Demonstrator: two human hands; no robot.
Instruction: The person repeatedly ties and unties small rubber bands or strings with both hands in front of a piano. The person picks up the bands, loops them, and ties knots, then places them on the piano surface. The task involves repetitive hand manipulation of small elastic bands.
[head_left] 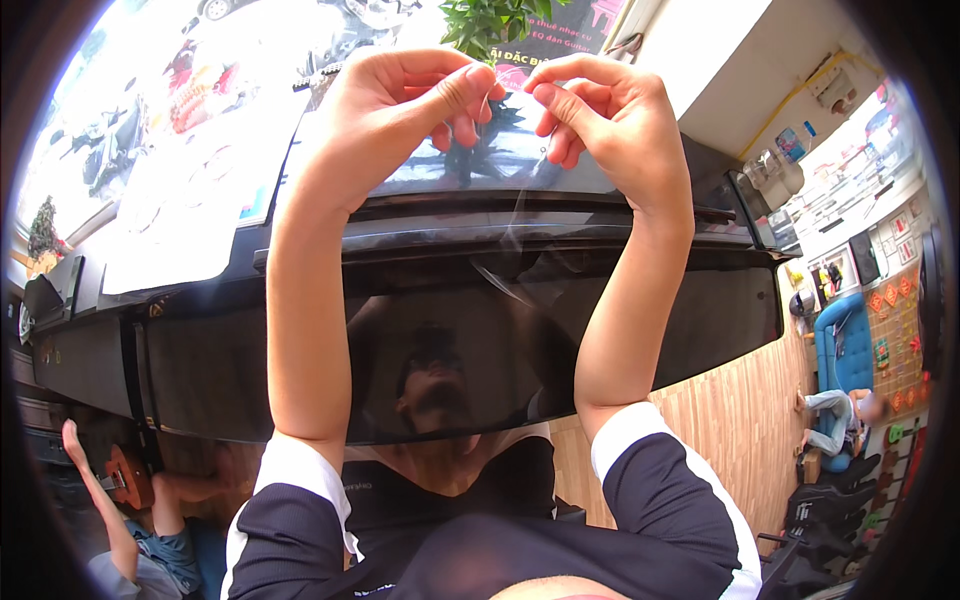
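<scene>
Remotely, I see the left hand (pixel 408 108) and right hand (pixel 617 122) raised near each other above a black piano (pixel 225 355), wrists bent inward, fingers pinching what appears to be clear line (pixel 517 215) trailing below the right.

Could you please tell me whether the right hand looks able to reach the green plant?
Probably yes: the right hand appears close to the green plant with nothing visible blocking it, though it seems to pinch something thin and clear and depth is hard to judge.
</scene>
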